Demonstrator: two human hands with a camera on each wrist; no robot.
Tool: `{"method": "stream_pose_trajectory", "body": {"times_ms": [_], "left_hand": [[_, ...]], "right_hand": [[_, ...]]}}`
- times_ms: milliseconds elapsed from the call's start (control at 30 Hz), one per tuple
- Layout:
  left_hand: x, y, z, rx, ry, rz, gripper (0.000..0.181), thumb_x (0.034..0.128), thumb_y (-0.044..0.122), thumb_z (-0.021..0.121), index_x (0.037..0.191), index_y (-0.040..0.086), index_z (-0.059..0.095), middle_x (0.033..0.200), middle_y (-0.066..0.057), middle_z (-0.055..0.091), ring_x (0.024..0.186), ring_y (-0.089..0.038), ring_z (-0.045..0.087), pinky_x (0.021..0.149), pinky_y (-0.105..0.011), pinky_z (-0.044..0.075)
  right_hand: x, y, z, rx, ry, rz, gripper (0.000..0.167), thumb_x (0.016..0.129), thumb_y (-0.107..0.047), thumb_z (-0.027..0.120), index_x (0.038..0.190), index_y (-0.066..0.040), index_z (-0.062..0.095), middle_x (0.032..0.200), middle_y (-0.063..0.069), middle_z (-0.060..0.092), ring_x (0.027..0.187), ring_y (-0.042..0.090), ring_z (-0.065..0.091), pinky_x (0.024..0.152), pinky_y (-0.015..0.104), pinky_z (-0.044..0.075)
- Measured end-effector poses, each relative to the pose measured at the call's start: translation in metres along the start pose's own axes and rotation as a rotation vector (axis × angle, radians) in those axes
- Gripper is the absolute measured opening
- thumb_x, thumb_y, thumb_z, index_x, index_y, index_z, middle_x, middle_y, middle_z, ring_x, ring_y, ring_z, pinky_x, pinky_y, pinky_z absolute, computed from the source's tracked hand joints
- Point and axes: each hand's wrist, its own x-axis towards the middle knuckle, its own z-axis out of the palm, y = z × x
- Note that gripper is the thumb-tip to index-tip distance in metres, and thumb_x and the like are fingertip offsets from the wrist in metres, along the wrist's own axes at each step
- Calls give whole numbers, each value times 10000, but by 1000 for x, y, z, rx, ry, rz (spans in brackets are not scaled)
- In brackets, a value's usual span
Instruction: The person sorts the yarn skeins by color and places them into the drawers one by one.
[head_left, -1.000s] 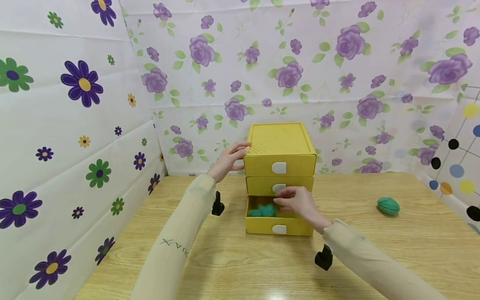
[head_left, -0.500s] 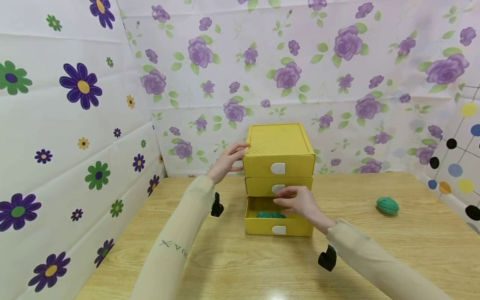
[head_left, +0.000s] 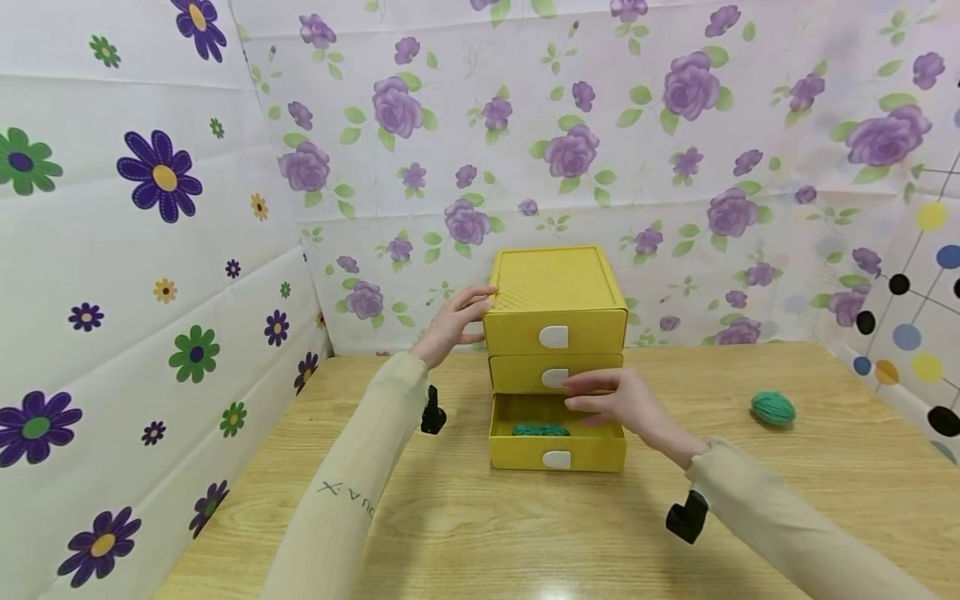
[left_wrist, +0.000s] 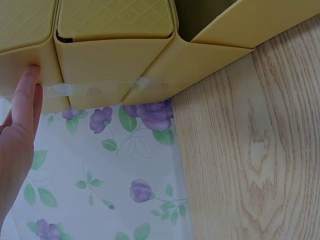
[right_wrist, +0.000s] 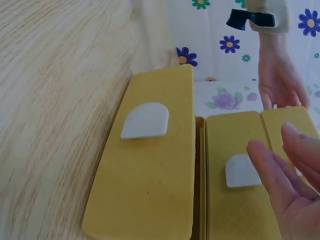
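Observation:
A yellow drawer cabinet (head_left: 555, 279) with three stacked drawers stands on the table. Its bottom drawer (head_left: 517, 452) is pulled out, and a green yarn ball (head_left: 542, 430) lies inside, partly hidden by the drawer front. My left hand (head_left: 453, 323) rests against the cabinet's upper left side; in the left wrist view a fingertip of the left hand (left_wrist: 22, 107) touches the side wall. My right hand (head_left: 618, 402) hovers in front of the middle and bottom drawers at the right, fingers extended and holding nothing. The right wrist view shows the white drawer handle (right_wrist: 242, 171) near those fingers.
Another green yarn ball (head_left: 773, 408) lies on the wooden table (head_left: 465, 533) to the right of the cabinet. Flower-printed sheets (head_left: 420, 167) hang behind and to the left. A dotted sheet (head_left: 922, 292) hangs at the right.
The green yarn, blurred above the drawer front one second ago, now lies still and lower in the bottom drawer. My right hand has drawn back to the right. My left hand stays put.

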Motion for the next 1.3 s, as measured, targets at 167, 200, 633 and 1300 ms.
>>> {"method": "stream_pose_trajectory", "body": {"times_ms": [167,200,633,1300], "left_hand": [[-4,8,0,-18,-17,-6,400,956,230,487,1330,93,450,1321,-86,387,1135,-262,416,827,-444,436],[-6,10,1,-19,-21,-7,400,958,223,484,1332,85,445,1321,-91,386,1135,-264,415,830,-447,434],[-13,21,4,-15,-47,-19,424,966,201,465,1356,48,399,1346,-112,361,1148,-264,404,851,-448,418],[-14,20,5,-12,-41,-13,416,971,194,451,1357,48,397,1340,-113,364,1132,-269,413,849,-456,417]], "right_hand": [[-6,-2,-11,7,-39,-28,430,786,-30,695,1144,152,540,1075,218,584,919,277,600,723,502,462],[-7,-3,-13,10,-45,-36,431,785,-34,697,1144,147,544,1071,211,588,920,279,600,722,505,461],[-25,-1,-46,-12,-19,-37,436,787,-123,717,1154,70,581,1114,242,562,928,294,599,689,466,485],[-54,-1,-104,-84,241,-49,512,854,-185,654,1309,-34,473,1217,84,533,976,150,578,755,341,479]]}}
